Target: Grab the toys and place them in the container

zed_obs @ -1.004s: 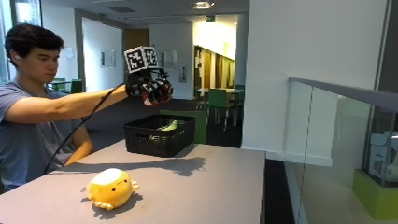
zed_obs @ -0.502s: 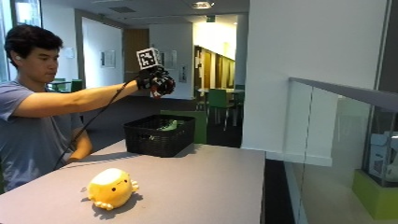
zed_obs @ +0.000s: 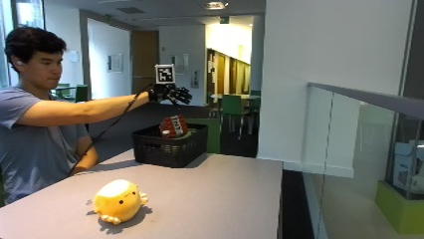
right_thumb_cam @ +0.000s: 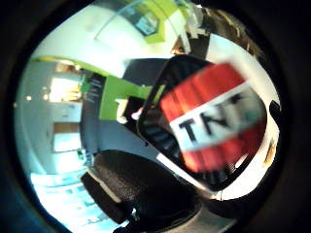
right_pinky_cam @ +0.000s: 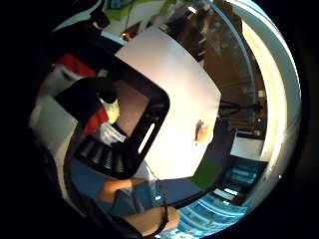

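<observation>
1. The yellow plush toy [zed_obs: 118, 200] sits on the grey table [zed_obs: 218, 199], at the near end and well apart from the black basket [zed_obs: 169, 147]. It looks like a round, stuffed animal with stubby feet at its base. I judge it light, soft and squashy, neither slippery nor fragile.
2. For that toy, a hold from above across the rounded body, fingers on one flank and thumb on the other, seems best. The fabric should give and grip well, and the small feet look too little to pinch.
3. The black basket stands at the far end of the table. It is a stiff, open-topped container with slotted walls and a handle cut-out, wide enough for a drop from above.
4. A red TNT block toy [zed_obs: 174, 126] is at the basket's rim, tilted, below the hand and apart from it. Whether it is in mid-fall or resting on things inside cannot be told. It looks like a light, padded cube.
5. The gloved right hand [zed_obs: 169, 93] is above the basket on an outstretched arm, fingers spread wide and holding nothing.
</observation>
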Demonstrator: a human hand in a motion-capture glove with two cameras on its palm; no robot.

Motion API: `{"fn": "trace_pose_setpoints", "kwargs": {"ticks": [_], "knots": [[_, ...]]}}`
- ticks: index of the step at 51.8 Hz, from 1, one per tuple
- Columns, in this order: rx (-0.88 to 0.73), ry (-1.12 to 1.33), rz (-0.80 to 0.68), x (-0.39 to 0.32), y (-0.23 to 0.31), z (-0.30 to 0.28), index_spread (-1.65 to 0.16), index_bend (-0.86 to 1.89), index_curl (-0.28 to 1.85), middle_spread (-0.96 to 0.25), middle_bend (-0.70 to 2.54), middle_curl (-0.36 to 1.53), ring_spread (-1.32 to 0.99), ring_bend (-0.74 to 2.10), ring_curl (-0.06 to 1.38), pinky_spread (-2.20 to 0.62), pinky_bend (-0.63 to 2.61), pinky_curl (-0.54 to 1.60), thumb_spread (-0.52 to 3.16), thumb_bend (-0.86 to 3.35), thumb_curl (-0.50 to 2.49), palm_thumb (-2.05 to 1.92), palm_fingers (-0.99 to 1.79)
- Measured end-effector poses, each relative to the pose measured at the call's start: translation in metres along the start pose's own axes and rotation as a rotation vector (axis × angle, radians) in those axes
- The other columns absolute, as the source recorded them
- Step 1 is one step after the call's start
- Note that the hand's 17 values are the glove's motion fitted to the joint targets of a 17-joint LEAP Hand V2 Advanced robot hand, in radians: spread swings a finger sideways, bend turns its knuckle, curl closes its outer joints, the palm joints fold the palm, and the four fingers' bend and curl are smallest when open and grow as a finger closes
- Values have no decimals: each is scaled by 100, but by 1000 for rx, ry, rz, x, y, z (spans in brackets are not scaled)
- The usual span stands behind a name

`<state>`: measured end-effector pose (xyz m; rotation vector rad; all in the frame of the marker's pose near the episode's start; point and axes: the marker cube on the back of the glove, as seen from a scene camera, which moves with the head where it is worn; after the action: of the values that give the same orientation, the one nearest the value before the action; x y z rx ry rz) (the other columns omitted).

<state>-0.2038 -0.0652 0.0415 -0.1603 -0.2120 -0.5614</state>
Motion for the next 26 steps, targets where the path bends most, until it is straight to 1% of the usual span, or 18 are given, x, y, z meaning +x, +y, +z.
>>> {"fn": "trace_pose_setpoints", "kwargs": {"ticks": [1,5,9,14,17,20,21,25,26], "knots": [[12,2,-5,0,0,-1,-30,3,15,-14,11,57,-24,92,50,-28,139,51,96,-20,45,-25,2],[45,80,30,9,0,-4,-29,8,14,-5,17,54,-17,84,44,-22,146,49,91,-19,39,-27,-2],[71,164,58,14,2,-8,-29,10,14,1,19,52,-11,76,39,-16,146,47,89,-18,33,-26,-7],[85,244,31,-30,6,-7,-29,13,16,4,20,51,-6,68,35,-9,142,45,87,-17,28,-25,-11],[98,246,82,-21,10,-11,-29,14,17,4,20,51,-4,63,33,-6,140,44,86,-17,25,-25,-13],[113,247,172,-5,13,-16,-30,13,18,5,19,50,-2,58,32,-4,137,42,86,-17,22,-25,-13],[115,244,178,-2,14,-17,-30,13,18,5,19,49,-2,57,31,-3,137,42,86,-17,21,-25,-13],[111,157,83,7,27,-25,-30,13,18,6,19,48,0,54,30,-1,135,40,86,-16,19,-24,-12],[110,156,89,14,29,-27,-30,13,19,6,18,48,0,53,30,0,134,40,86,-16,18,-24,-12]]}}
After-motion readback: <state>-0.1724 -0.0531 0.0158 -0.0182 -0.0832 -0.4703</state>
